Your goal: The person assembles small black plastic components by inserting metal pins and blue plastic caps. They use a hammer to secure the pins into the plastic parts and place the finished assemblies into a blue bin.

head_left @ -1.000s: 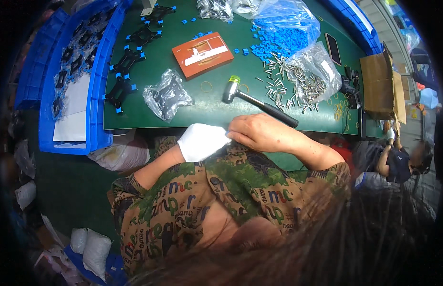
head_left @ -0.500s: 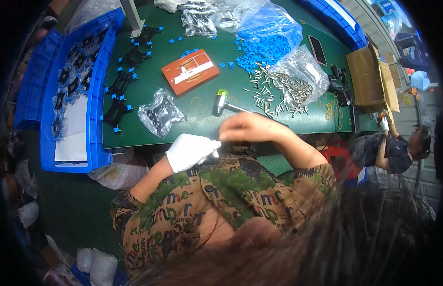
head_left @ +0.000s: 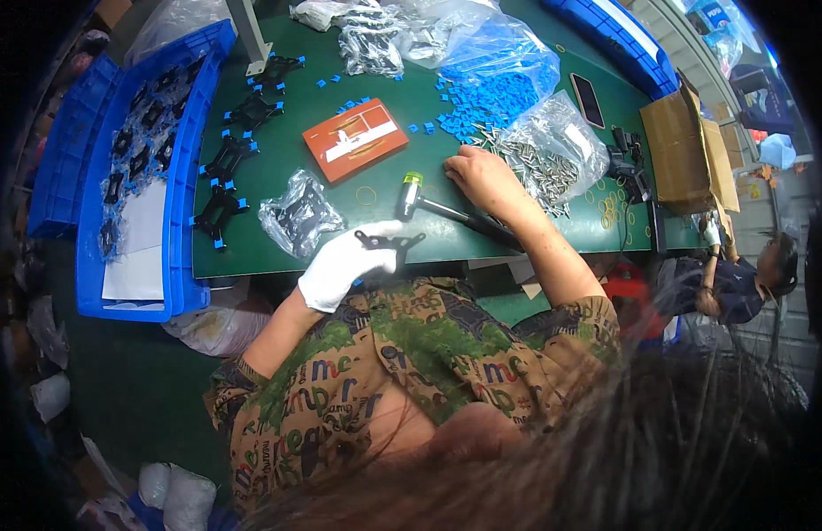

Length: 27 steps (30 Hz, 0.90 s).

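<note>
The gloved left hand (head_left: 342, 267) is closed on a black metal bracket (head_left: 390, 242), which sits at the near edge of the green table (head_left: 282, 115). At about two o'clock from it, the bare right hand (head_left: 483, 177) is well apart, fingers curled low over the tabletop; I can't tell whether they pinch anything. If that one-handed hold loosened, the bracket could drop off the edge.

The mallet (head_left: 409, 202) lies between the hands, its handle running under the right forearm, so a low pull back might knock it. Beside the right hand, at three o'clock, the loose metal screws (head_left: 550, 173) could scatter if the wrist swept them. The blue plastic clips (head_left: 492, 97) at twelve lie close enough to mix with them.

From the glove, the bagged bracket (head_left: 302, 212) at eleven looks slippery. At ten, the clip-fitted brackets (head_left: 220, 215) crowd the blue crate (head_left: 179, 221); a bump there might dislodge clips.
</note>
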Available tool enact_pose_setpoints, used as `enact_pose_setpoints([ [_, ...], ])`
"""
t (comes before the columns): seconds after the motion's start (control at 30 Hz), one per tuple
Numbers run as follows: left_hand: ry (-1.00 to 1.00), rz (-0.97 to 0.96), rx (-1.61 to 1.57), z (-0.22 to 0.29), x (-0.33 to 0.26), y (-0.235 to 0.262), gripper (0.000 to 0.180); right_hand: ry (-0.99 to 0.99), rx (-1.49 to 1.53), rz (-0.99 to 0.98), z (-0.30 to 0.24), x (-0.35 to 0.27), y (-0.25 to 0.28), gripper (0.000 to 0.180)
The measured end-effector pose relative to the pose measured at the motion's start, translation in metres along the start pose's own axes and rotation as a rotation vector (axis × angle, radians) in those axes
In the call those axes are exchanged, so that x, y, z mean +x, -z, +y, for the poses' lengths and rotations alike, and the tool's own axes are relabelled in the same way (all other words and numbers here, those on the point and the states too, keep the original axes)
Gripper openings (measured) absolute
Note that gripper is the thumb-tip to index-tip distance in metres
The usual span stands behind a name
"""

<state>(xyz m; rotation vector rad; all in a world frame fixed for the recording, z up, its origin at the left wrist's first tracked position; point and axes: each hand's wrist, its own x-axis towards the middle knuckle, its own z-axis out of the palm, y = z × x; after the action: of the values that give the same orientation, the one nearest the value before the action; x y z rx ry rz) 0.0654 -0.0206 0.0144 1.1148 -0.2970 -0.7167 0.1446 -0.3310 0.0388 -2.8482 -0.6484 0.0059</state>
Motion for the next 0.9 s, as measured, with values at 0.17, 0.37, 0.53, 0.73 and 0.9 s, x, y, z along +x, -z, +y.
enact_pose_setpoints([
  [0.17,0.061,0.032,0.055,0.002,-0.001,-0.003,0.040,-0.006,-0.039,-0.009,0.001,-0.002,-0.002,0.017],
  [0.37,0.129,0.069,-0.079,0.005,0.001,-0.005,0.040,0.042,0.058,0.040,0.001,-0.005,0.000,0.017],
  [0.53,0.188,-0.012,-0.093,0.002,0.009,-0.004,0.037,0.186,0.478,0.202,-0.034,-0.005,0.023,0.008],
  [0.73,0.298,-0.005,0.055,0.019,0.022,-0.014,0.028,0.462,0.696,0.159,-0.078,0.007,0.018,0.005],
  [0.9,0.267,0.002,0.067,0.017,0.023,-0.013,0.026,0.516,0.668,0.172,-0.082,0.011,0.011,0.008],
])
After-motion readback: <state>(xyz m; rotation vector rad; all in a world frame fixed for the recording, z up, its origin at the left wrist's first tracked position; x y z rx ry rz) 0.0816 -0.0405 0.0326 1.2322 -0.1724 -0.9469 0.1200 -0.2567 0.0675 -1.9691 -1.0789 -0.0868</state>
